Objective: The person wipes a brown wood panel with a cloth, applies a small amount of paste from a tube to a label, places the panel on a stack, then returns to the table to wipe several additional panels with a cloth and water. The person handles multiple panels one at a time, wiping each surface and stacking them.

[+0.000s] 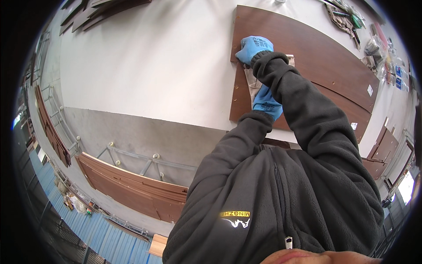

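Two dark brown wooden panels lie on the white work surface, the far panel (307,44) partly overlapping the near panel (239,99). Small round fittings or holes dot their left ends. My right hand (256,47), in a blue glove, is closed at the left end of the far panel; whatever its fingers pinch is hidden. Nearer to me, my left hand (267,105), also blue-gloved, grips a beige cloth bag (253,83) that lies over the panels. The right forearm crosses above the left hand and covers part of the bag.
More brown panels (132,189) rest on a metal rack at the lower left, and others (101,13) lie at the far left. Tools with a cloth pouch (345,22) and plastic bags (378,48) sit at the far right. Further brown panels (382,149) stand at the right.
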A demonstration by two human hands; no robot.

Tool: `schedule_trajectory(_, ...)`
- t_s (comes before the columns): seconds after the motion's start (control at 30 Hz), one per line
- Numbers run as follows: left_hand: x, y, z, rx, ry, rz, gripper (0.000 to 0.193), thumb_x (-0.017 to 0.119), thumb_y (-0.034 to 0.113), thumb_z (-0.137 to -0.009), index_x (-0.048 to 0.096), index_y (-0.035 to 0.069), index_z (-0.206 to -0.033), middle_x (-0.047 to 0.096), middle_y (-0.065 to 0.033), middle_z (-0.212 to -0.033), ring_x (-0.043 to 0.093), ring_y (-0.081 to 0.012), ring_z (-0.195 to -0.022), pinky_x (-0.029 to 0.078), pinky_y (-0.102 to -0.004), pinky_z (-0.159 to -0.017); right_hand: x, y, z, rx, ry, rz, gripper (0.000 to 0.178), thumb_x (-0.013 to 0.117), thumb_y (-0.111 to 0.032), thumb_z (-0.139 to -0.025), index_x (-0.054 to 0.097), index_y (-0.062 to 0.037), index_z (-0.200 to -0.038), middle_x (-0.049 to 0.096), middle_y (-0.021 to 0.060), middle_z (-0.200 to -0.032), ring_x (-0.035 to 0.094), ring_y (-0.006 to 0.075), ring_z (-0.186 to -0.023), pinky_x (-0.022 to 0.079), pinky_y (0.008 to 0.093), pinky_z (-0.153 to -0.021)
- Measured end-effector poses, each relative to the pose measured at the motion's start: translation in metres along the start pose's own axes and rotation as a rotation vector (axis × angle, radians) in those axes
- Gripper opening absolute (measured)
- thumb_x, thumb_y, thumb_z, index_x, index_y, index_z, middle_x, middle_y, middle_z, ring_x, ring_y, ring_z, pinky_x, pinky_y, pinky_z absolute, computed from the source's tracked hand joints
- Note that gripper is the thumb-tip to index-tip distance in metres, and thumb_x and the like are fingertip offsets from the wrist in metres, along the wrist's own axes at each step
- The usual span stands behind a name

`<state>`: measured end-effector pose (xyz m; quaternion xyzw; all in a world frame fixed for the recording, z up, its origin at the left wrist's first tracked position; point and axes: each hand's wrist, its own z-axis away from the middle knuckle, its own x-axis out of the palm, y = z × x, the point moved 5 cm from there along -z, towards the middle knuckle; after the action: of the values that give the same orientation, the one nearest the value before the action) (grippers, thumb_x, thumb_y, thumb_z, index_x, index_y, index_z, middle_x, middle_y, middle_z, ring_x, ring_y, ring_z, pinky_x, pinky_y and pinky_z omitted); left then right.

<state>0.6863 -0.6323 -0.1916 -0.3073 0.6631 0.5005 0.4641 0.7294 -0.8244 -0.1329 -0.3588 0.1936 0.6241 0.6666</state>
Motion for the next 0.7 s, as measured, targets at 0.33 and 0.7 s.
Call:
schedule_trajectory(0.33, 0.002, -0.005, -0.002, -0.185, -0.213, 0.365, 0.055, 0.056, 0.035, -0.106, 0.050, 0.009, -0.154, 0.050, -0.0148, -0.160, 0.043, -0.0328, -0.150, 0.033, -0.0450, -0.126, 0.003, -0.003, 0.000, 0.064, 0.085, -0.002, 0.029, 0.072, -0.037, -0.088, 0.080, -0.0149, -0.105, 0.081, 0.0061, -0.094, 0.077, 0.0263, -0.095, 0.060, 0.0410, -0.087)
schedule_trajectory(0.7, 0.000, -0.001, 0.001, -0.045, -0.001, 0.205, 0.053, 0.056, 0.034, -0.106, 0.052, 0.009, -0.152, 0.052, -0.0155, -0.158, 0.045, -0.0332, -0.148, 0.031, -0.0462, -0.126, 0.005, 0.007, -0.004, -0.036, 0.003, -0.045, 0.032, 0.069, -0.036, -0.091, 0.080, -0.0150, -0.112, 0.081, 0.0079, -0.102, 0.077, 0.0292, -0.100, 0.059, 0.0446, -0.090)
